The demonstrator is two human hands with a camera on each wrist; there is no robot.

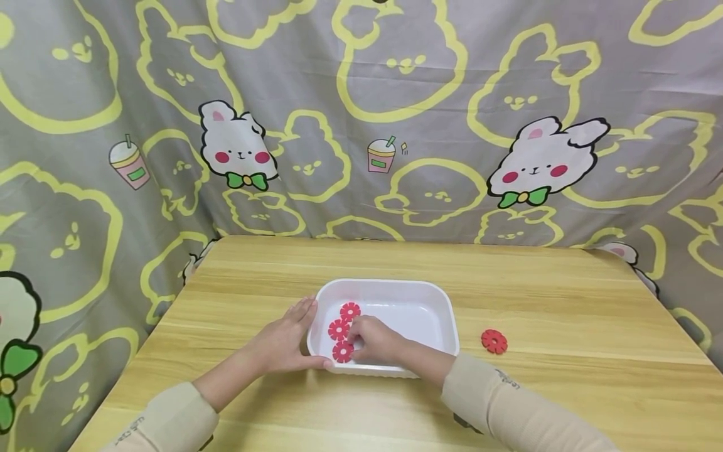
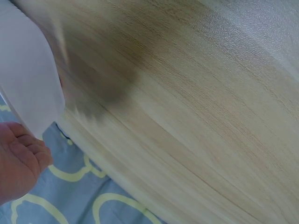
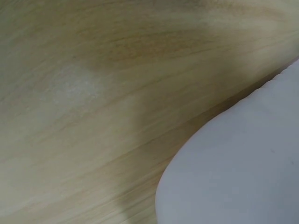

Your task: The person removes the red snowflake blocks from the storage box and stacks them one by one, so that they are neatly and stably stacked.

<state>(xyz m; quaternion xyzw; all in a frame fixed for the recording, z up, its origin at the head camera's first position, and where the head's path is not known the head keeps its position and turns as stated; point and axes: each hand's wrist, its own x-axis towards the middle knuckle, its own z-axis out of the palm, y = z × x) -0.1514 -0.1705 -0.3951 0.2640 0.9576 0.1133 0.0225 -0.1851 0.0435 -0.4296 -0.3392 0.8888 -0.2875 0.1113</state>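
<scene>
A white plastic tray [image 1: 395, 284] sits in the middle of the wooden table [image 1: 565, 301]. Three red flower-shaped discs lie in its left end: a far one [image 1: 350, 310], a middle one [image 1: 337, 329] and a near one [image 1: 341, 352]. My left hand [image 1: 282, 342] rests against the tray's left wall, fingers straight, thumb along the near corner. My right hand [image 1: 369, 339] is inside the tray with curled fingers pinching the edge of the near disc. In the left wrist view, the tray wall [image 2: 28, 84] and part of my left hand [image 2: 18, 163] show. The right wrist view shows only the tray [image 3: 243, 163] and table.
A fourth red disc [image 1: 494, 341] lies on the table, right of the tray. A grey cloth with yellow rabbit outlines [image 1: 395, 125] hangs behind and around the table. The table's edges drop off at left and right.
</scene>
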